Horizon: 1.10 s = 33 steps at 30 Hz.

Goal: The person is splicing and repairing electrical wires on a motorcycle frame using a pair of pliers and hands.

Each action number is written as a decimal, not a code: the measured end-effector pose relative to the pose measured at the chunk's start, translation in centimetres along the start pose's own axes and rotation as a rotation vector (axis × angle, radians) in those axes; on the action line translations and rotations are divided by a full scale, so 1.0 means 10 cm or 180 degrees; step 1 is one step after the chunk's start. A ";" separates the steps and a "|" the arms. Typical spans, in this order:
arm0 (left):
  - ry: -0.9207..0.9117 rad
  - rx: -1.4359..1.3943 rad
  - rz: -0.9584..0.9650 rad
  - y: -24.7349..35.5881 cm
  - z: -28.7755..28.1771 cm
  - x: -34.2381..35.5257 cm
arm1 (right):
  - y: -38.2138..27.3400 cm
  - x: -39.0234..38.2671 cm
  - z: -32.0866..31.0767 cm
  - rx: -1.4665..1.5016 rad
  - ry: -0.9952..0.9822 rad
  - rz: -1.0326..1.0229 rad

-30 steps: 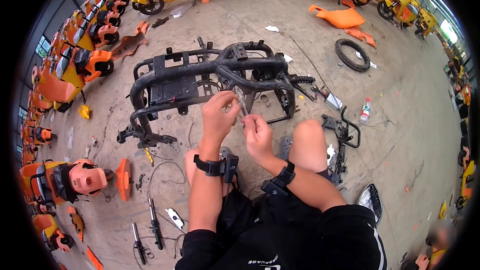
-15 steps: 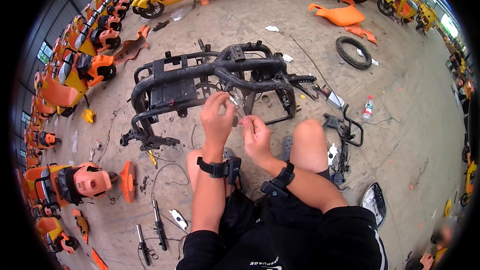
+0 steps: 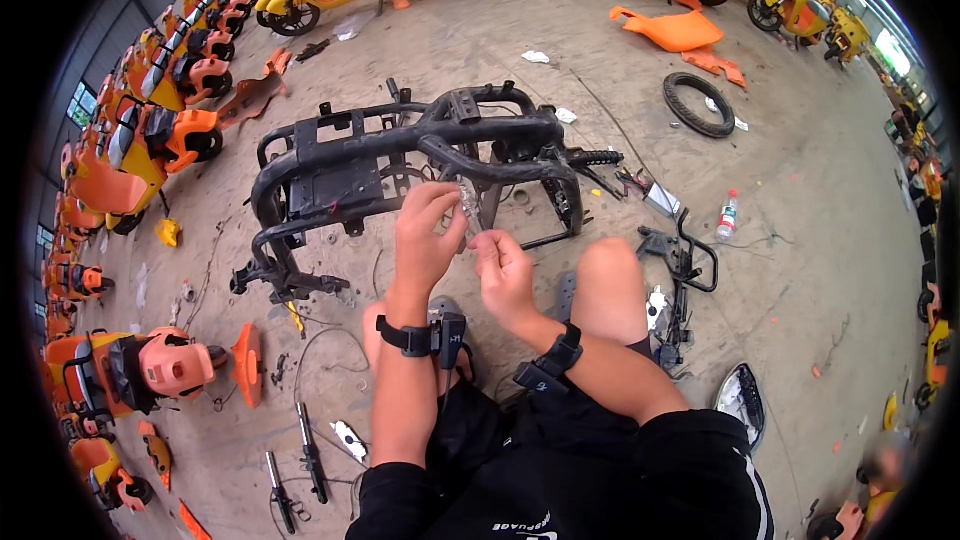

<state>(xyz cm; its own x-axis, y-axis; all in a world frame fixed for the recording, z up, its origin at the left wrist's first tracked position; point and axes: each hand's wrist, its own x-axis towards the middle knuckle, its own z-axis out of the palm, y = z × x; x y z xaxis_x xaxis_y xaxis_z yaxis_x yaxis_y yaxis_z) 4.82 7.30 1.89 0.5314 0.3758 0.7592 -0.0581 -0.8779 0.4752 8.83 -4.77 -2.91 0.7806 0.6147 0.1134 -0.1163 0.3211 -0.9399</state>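
In front of me a bare black scooter frame (image 3: 400, 145) lies on the concrete floor. My left hand (image 3: 428, 230) is raised at its near side, thumb and fingers closed on a small silvery part (image 3: 468, 202) whose kind is too small to tell. Just to the right and a little lower, my right hand (image 3: 503, 275) pinches thumb against fingers close beneath that part. What sits in the right fingertips is hidden. Both hands overlap the near edge of the frame in the picture, and I cannot tell whether they touch it. Black straps with small boxes circle both wrists.
Right of my knees lie a black bent-tube part (image 3: 700, 258), a plastic bottle (image 3: 728, 215) and a loose tyre (image 3: 698, 105). Two fork tubes (image 3: 310, 455) and cables lie at lower left. Orange panels (image 3: 668, 32) are scattered beyond; yellow-orange scooters (image 3: 135, 155) line the left and back.
The whole view has shifted slightly, so the floor things sit a little further left. Both hands stay close together in nearly the same pose around the small silvery part.
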 end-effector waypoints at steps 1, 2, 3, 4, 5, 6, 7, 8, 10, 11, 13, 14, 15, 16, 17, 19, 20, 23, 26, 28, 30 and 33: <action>-0.0033 -0.0024 -0.0016 -0.01 0.02 -0.01 | 0.00 0.01 -0.01 0.0003 0.0030 -0.0001; -0.0067 -0.0050 -0.0032 -0.02 0.02 -0.02 | 0.00 0.01 -0.01 -0.0001 0.0031 0.0002; -0.0086 -0.0040 -0.0070 -0.01 0.01 -0.02 | -0.01 0.01 -0.01 -0.0005 0.0034 0.0005; -0.0109 -0.0060 -0.0098 0.01 -0.01 -0.01 | -0.02 0.01 -0.03 -0.0024 0.0062 -0.0006; -0.0122 -0.0092 -0.0104 0.03 -0.01 0.03 | -0.01 0.03 -0.06 -0.0073 0.0040 -0.0046; -0.0126 -0.0098 -0.0123 0.06 -0.04 0.03 | 0.05 0.03 -0.07 -0.0124 0.0020 -0.0087; -0.0114 -0.0111 -0.0165 0.06 -0.07 0.03 | 0.07 0.04 -0.06 -0.0168 -0.0015 -0.0133; -0.0104 -0.0132 -0.0210 0.05 -0.07 0.02 | 0.08 0.05 -0.05 -0.0217 -0.0001 -0.0162; -0.0059 -0.0120 -0.0278 0.04 -0.05 0.00 | 0.04 0.02 -0.04 -0.0311 0.0007 -0.0202; -0.0022 -0.0084 -0.0302 0.03 -0.05 -0.01 | 0.03 0.02 -0.04 -0.0350 -0.0004 -0.0208; 0.0037 -0.0050 -0.0382 0.03 -0.05 0.00 | 0.02 0.04 -0.03 -0.0277 -0.0009 -0.0146; 0.0059 -0.0051 -0.0437 0.05 -0.05 0.00 | 0.02 0.03 -0.01 -0.0223 0.0016 -0.0154; 0.0087 -0.0046 -0.0496 0.08 -0.04 -0.01 | 0.01 0.02 0.00 -0.0170 0.0034 -0.0160; 0.0093 -0.0042 -0.0509 0.07 -0.06 -0.03 | 0.02 0.00 0.03 -0.0166 0.0100 -0.0149; 0.0114 -0.0027 -0.0524 0.04 -0.05 -0.03 | 0.04 0.01 0.02 -0.0163 0.0149 -0.0139; 0.0160 -0.0192 -0.0469 0.06 -0.01 -0.01 | 0.05 0.01 -0.01 -0.0091 0.0090 -0.0070; 0.0227 -0.0216 -0.0510 0.04 0.02 -0.02 | 0.04 0.01 -0.08 -0.0051 0.0031 -0.0034; 0.0367 -0.0285 -0.0647 -0.01 0.07 -0.09 | 0.08 -0.01 -0.03 -0.0010 -0.0029 -0.0029; 0.0403 -0.0192 -0.0749 -0.05 0.06 -0.11 | 0.07 0.00 -0.01 0.0071 0.0003 -0.0015; 0.0367 -0.0207 -0.0735 -0.04 0.07 -0.07 | 0.06 0.01 -0.01 0.0114 0.0033 0.0019; 0.0325 -0.0234 -0.0776 -0.05 0.04 -0.06 | 0.04 0.02 0.00 0.0117 0.0059 0.0057; 0.0459 -0.0261 -0.0790 -0.05 0.06 -0.07 | 0.02 0.01 0.02 0.0021 0.0033 0.0007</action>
<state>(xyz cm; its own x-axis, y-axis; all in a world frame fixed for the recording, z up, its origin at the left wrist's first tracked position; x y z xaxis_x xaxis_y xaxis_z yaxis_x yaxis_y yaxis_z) 4.96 7.33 0.80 0.4129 0.6193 0.6679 -0.0125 -0.7293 0.6840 8.79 -4.53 -3.03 0.7866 0.6080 0.1080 -0.1220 0.3245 -0.9380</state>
